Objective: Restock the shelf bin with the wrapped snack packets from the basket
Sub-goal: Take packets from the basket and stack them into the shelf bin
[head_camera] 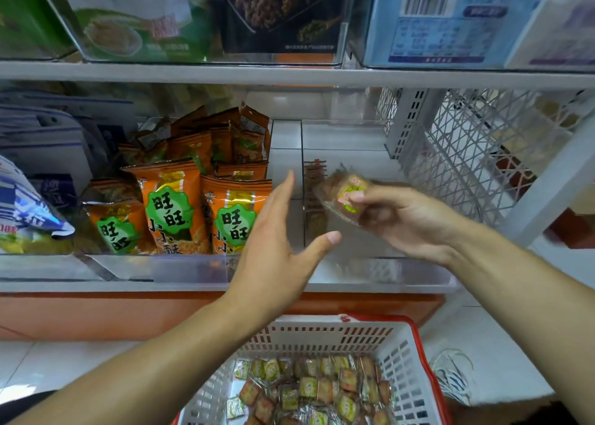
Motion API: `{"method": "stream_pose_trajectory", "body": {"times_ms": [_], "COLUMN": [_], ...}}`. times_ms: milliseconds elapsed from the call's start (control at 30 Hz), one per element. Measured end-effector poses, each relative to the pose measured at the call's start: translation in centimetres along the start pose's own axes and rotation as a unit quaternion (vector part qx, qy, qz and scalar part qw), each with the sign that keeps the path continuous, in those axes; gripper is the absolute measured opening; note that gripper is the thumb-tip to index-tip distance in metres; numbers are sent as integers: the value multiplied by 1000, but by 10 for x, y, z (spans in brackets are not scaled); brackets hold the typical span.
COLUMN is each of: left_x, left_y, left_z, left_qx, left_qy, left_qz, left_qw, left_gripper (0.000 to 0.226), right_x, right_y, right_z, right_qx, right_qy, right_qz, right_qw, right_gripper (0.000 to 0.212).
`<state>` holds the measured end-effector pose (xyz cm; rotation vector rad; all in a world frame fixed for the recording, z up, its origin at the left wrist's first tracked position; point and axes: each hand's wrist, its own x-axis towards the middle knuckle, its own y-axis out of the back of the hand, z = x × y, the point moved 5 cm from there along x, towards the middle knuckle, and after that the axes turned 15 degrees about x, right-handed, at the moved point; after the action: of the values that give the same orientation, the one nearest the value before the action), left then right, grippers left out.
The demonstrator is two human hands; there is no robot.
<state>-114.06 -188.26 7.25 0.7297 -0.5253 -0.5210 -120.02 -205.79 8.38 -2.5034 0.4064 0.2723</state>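
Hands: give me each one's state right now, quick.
Left hand: open, fingers spread, holding nothing, in front of the shelf bin.
Right hand: closed on a wrapped snack packet, over the bin.

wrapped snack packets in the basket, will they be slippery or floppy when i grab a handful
Probably slippery: the snack packets have glossy wrappers and lie loose in the basket, so a handful may slide apart. Likely light and fairly stiff: the right hand holds one packet at its edge by the fingers without sagging.

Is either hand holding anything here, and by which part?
The right hand pinches wrapped snack packets by their right edge, thumb on the front. The left hand is open and holds nothing.
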Motion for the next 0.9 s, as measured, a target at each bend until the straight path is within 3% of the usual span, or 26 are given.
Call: {"method": "stream_pose_trajectory", "body": {"times_ms": [33,100,167,233,367,567,733,900], "left_x": [1,2,3,4,4,2,2,2], "left_y": [-4,-13,-20,-25,-30,-30,-31,-33], "left_z": [-4,-10,-12,-13,-12,-14,-13,-16], "left_qx": [9,4,-2,-8,-28,-28,-36,-32], "left_qy": [15,36,35,29,23,26,20,15], "left_qz": [-13,-45,-65,-71,-64,-64,-72,-63], "left_qw": [1000,998,997,997,997,997,997,997], "left_gripper": [100,101,98,96,91,90,90,91], "right_x": [8,21,34,44,56,59,64,65], "right_y": [9,24,30,32,20,14,14,-5], "right_z": [-6,-11,-1,14,32,41,40,44], "right_qx": [-103,-347,-446,-471,-504,-541,-597,-687], "right_qy": [45,95,66,31,23,27,1,4], "right_qz": [41,122,131,102,47,68,84,6], "right_qw": [993,925,883,876,862,838,798,727], "right_gripper": [47,58,65,62,32,48,88,76]}}
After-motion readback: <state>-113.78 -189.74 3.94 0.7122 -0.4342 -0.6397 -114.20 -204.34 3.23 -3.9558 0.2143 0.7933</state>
